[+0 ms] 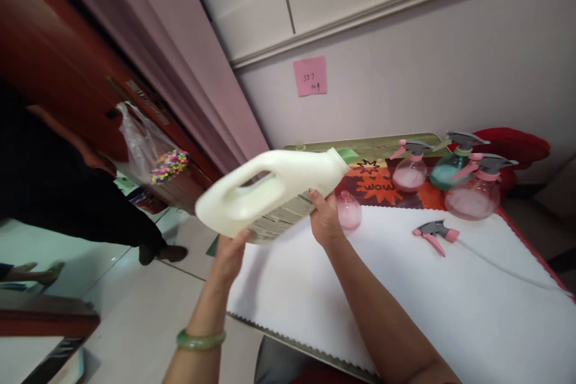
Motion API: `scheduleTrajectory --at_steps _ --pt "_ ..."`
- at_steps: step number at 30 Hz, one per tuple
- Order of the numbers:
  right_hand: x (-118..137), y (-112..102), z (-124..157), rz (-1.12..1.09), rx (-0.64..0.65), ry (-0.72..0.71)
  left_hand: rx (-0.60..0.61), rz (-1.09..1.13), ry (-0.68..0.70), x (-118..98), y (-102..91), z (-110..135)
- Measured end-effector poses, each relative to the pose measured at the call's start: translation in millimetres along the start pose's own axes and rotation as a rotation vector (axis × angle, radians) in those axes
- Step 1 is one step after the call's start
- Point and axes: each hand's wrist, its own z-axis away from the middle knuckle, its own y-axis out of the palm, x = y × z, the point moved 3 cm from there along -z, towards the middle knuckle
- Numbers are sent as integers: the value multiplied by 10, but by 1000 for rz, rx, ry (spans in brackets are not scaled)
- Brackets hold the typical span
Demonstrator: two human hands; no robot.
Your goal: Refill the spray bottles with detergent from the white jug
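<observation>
Left hand [231, 255]: palm up, fingers curled under the base end of the white jug [274, 192], bearing its weight. Green bangle [200, 340] on that wrist.
Right hand [324, 219]: closed on the jug's lower side near the shoulder, thumb on the printed label. Both hands are gripping the jug; neither is free.

The jug is in the air between the two hands, lying nearly on its side, with the handle up and the neck pointing away from the left hand, up and past the right. There is a green bit at the neck end [346, 155]; can't tell if it's a seated cap.

Just beyond the right hand's fingers is a small pink bottle [348, 211] with no spray head, standing at the far edge of the white cloth [405, 300]. The cloth spreads under the right forearm and off to its right.
Further right of the right hand, a loose pink-grey spray head [435, 233] lies on the cloth, its thin tube trailing away.
Beyond that, well past the right hand, three spray bottles stand on a printed mat [378, 189]: pink [409, 171], teal [452, 168] and a larger pink one [474, 192].

Above the hands, a pink sticky note [310, 76] is on the wall.
Left of the left hand, a plastic bag of coloured beads [153, 153] hangs at the door. Further left there is another person in dark clothes [67, 192].
</observation>
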Motion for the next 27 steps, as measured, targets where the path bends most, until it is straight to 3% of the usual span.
scheduleTrajectory --at_steps 3,5,7,12,16,19,23,27 --pt "19 -19 36 132 55 -26 43 -10 -225 464 -76 391" --pt "32 -13 64 232 91 -19 36 -11 -346 639 -79 572" --pt "41 5 92 336 113 -10 -21 -27 -377 718 -101 661" --pt "25 71 176 622 108 -141 -289 -209 -182 727 -257 640" --pt "-70 148 259 800 -5 -220 -306 -342 15 737 -195 677" --pt "-182 272 269 847 -58 -240 -234 -524 205 759 -52 792" --pt "-390 504 206 851 -41 -290 -116 -599 200 903 56 901" --pt "-654 631 132 876 15 -300 -131 -589 64 1099 4 932"
